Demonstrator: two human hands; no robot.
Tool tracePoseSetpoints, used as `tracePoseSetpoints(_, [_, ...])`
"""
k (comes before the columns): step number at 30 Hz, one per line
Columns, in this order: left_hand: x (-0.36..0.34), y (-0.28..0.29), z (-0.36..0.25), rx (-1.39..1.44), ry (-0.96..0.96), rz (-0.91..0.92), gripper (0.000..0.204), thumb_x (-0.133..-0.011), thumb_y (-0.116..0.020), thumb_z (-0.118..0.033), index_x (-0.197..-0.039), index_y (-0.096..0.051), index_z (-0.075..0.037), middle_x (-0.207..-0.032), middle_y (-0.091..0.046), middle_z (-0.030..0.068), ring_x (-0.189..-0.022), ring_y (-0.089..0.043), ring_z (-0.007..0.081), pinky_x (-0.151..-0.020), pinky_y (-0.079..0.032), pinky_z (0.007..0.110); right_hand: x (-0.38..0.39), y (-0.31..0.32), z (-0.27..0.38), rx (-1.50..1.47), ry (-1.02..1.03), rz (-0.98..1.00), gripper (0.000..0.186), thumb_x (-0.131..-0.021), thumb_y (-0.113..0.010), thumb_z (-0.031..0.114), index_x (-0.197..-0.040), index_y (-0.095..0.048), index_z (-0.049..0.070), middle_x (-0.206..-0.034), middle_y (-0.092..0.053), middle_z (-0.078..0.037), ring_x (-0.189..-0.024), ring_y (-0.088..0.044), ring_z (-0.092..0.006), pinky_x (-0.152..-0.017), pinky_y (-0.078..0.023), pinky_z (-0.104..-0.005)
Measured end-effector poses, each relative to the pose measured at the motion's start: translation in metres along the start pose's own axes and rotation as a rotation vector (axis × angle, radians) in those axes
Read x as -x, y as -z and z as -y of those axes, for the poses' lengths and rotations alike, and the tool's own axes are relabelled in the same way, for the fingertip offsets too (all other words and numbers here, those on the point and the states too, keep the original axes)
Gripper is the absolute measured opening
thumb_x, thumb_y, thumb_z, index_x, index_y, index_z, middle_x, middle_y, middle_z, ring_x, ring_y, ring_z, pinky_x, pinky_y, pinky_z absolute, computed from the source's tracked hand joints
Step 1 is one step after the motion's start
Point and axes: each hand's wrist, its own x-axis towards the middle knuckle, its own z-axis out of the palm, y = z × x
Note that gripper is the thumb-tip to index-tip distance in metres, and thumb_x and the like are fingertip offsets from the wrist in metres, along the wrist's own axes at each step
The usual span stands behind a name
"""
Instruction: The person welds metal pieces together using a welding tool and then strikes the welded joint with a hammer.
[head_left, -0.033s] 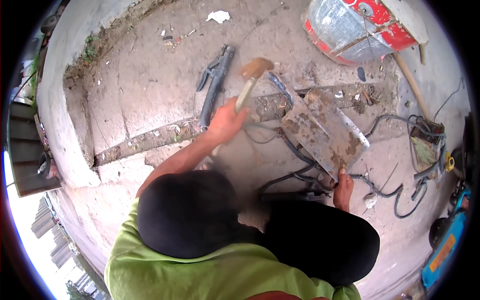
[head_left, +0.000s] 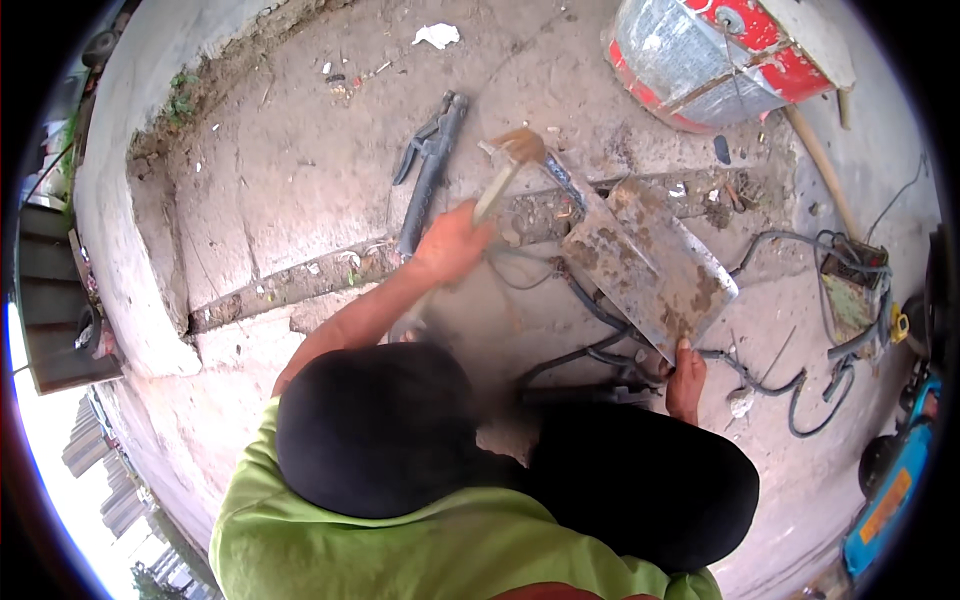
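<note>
My left hand [head_left: 452,243] is closed round the pale wooden handle of a hammer [head_left: 496,187]. The rusty brown hammer head, slightly blurred, is by the socket end of a shovel blade [head_left: 650,262]; whether they touch I cannot tell. This flat metal blade, crusted with dirt and rust, has no long handle showing. My right hand [head_left: 686,382] pinches its near corner between thumb and fingers. Left of the hammer head, a dark welding electrode holder [head_left: 432,172] lies on the ground.
Dark cables [head_left: 590,352] run over the ground below the blade to a worn boxy device [head_left: 852,285] on the right. A red and silver drum [head_left: 700,60] stands at the far right. A narrow dirt-filled groove [head_left: 350,268] crosses the concrete. Something blue [head_left: 893,490] sits near right.
The hammer head has shifted slightly right and down, toward the shovel's socket, my left hand moving a little with it. The blade and my right hand stay put.
</note>
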Motion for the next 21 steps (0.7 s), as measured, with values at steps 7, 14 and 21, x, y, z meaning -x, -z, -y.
tracePoseSetpoints(7, [-0.005, 0.018, -0.038, 0.181, 0.121, 0.081, 0.047, -0.098, -0.064, -0.039, -0.127, -0.059, -0.002, -0.101, -0.072, 0.0297, -0.101, -0.07, 0.0483, -0.09, -0.055, 0.052, 0.004, -0.002, 0.003, -0.04, -0.014, -0.004, 0.052, -0.112, -0.048, 0.039, -0.076, -0.063, 0.005, -0.065, -0.059, -0.001, -0.059, -0.051, -0.0103, -0.057, -0.038, -0.0283])
tracePoseSetpoints(14, [-0.001, 0.025, -0.023, 0.094, 0.175, 0.02, 0.043, -0.096, -0.067, -0.036, -0.122, -0.062, -0.001, -0.098, -0.072, 0.0292, -0.098, -0.071, 0.0477, -0.086, -0.055, 0.052, 0.006, -0.004, 0.008, -0.04, 0.082, 0.011, 0.052, -0.113, -0.047, 0.038, -0.076, -0.063, 0.006, -0.065, -0.059, -0.001, -0.058, -0.051, -0.0098, -0.057, -0.038, -0.0281])
tracePoseSetpoints(21, [-0.003, 0.001, 0.007, -0.051, 0.12, 0.091, 0.042, -0.096, -0.067, -0.035, -0.12, -0.062, -0.001, -0.1, -0.071, 0.0307, -0.1, -0.069, 0.0501, -0.087, -0.054, 0.053, 0.001, -0.006, -0.005, -0.061, 0.02, -0.019, 0.05, -0.112, -0.048, 0.038, -0.078, -0.064, 0.006, -0.065, -0.059, -0.001, -0.058, -0.051, -0.0094, -0.056, -0.038, -0.0274])
